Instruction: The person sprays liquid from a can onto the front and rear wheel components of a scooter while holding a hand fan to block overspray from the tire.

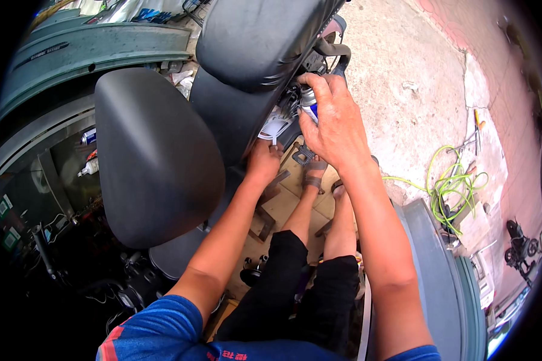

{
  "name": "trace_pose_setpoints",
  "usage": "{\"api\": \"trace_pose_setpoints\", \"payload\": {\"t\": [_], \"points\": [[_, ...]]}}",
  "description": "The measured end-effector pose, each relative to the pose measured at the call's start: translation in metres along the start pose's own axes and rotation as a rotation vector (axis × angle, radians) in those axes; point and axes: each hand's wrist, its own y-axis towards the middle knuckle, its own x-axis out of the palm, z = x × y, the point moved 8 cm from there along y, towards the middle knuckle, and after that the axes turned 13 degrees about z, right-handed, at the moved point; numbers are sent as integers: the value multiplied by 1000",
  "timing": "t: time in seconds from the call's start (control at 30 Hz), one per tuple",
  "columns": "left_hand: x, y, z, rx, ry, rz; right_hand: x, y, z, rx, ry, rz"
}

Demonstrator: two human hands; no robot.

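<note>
My right hand [337,123] is wrapped round a small blue and white spray can [311,109], with the index finger bent over its top. It holds the can upright at the side of a scooter's black seat [223,105]. Below and left of it, my left hand [265,159] reaches in under the seat's edge with its fingers curled. Those fingers are at the lower end of a white flat piece [275,126]; what they grip is partly hidden. Dark wires and parts [291,99] show between the seat and the can. A black pedal [301,156] sits below.
A black padded backrest [156,156] bulks large on the left. Behind it stands a glass case [48,150] with cans inside. Green hose [448,186] lies coiled on the ground at right, beside tools. A grey-blue panel [430,271] rises by my right arm.
</note>
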Motion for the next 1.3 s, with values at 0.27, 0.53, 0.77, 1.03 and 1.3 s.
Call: {"api": "trace_pose_setpoints", "payload": {"t": [0.27,0.53,0.77,1.03,1.3], "points": [[0,1,-5,-66,16,-25,4,-47,1,39,43,132],[-5,0,21,165,63,60,31,-62,-4,34,-32,249],[-7,-2,21,77,82,6,22,-69,8,68,-27,312],[-4,-1,9,17,99,-61,27,-53,15,119,-70,338],[0,-2,5,3,0,-16,38,-50,73,258,-60,302]]}}
